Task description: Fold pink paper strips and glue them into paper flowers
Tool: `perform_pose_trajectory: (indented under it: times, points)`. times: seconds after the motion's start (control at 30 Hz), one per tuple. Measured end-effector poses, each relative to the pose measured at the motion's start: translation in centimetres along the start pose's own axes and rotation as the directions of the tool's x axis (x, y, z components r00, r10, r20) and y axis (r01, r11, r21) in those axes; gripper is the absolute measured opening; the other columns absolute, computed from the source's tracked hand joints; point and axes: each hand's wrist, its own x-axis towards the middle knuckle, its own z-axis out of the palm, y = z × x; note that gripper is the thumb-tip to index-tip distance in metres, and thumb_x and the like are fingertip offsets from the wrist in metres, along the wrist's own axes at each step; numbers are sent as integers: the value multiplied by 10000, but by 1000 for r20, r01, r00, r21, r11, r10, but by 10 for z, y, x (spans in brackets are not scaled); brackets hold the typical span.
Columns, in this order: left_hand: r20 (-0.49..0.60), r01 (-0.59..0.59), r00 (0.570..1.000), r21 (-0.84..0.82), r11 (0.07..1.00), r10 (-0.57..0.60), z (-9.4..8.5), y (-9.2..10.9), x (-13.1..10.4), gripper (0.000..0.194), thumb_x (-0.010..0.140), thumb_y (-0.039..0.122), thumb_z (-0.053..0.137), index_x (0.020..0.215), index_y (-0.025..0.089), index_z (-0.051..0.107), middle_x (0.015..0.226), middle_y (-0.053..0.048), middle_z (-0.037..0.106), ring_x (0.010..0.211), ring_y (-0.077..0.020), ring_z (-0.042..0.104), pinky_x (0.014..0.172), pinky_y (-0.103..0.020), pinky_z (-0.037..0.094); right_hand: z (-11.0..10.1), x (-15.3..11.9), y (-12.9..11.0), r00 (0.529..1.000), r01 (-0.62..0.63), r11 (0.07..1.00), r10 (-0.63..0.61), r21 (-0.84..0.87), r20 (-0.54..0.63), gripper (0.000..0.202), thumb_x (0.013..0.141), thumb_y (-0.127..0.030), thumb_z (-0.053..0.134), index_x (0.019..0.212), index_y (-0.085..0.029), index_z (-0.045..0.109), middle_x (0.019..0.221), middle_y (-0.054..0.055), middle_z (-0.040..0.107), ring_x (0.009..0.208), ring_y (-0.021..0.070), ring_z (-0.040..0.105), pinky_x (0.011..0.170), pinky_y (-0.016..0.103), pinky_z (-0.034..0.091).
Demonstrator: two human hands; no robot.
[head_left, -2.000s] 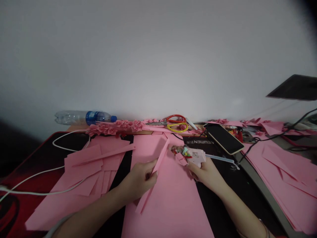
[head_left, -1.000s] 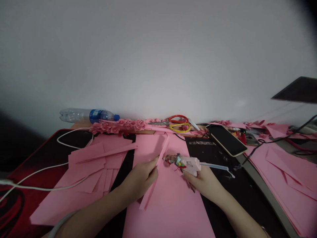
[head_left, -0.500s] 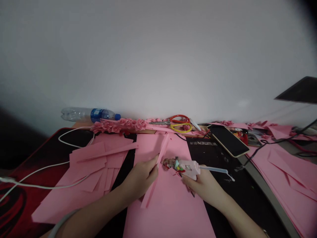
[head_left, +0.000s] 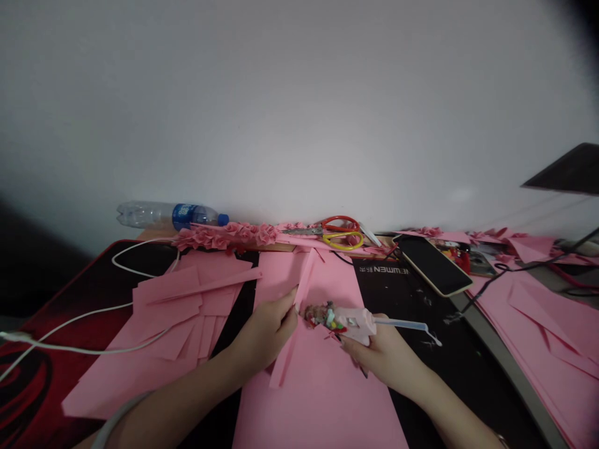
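Pinched in my left hand (head_left: 274, 327) is a long folded strip of pink paper (head_left: 286, 358), slanting over the large pink sheet (head_left: 322, 399). My right hand (head_left: 381, 349) grips a pale pink glue gun (head_left: 358, 321) whose front is crusted with brown and coloured bits. The gun's front end points left and lies close beside the strip, at my left fingertips; whether it touches is unclear. A clear glue stick (head_left: 405, 323) sticks out of its rear, with a thin strand at the end.
Scissors (head_left: 341, 232) and pink paper flowers (head_left: 224, 236) lie along the wall, near a plastic bottle (head_left: 168, 216). Cut pink papers (head_left: 173, 299) and a white cable (head_left: 93, 351) are left; a phone (head_left: 434, 265) and more pink sheets (head_left: 538, 330) are right.
The glue gun's front end has shifted slightly down and left with my right hand. The strip in my left hand has moved a little, its lower end slightly up and right.
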Motion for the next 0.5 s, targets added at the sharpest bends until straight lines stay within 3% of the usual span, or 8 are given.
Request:
perform_pose_trajectory:
  times: [0.17,0.3,0.5]
  points:
    - [-7,23,1000,-44,999,-24,-1,2,2,254,907,240,313,881,148,549,650,19,492,583,-125,473,593,-228,365,0,-2,-1,999,48,998,-47,-34,27,207,832,-138,465,635,-201,464,495,-53,501,426,85,486,421,187,358]
    - [-43,26,999,-47,999,-28,-1,3,2,212,891,234,322,766,175,483,593,47,411,534,-111,424,538,-226,302,1,-3,-1,996,69,997,-67,-42,53,195,829,-132,477,647,-201,463,500,-58,494,443,86,481,435,189,350]
    - [-88,18,996,-33,999,-21,-2,3,3,201,878,220,330,741,177,471,563,66,364,498,-97,381,515,-228,264,1,-3,-6,994,69,997,-66,-30,89,201,819,-116,477,641,-205,445,495,-68,466,439,76,448,431,181,327]
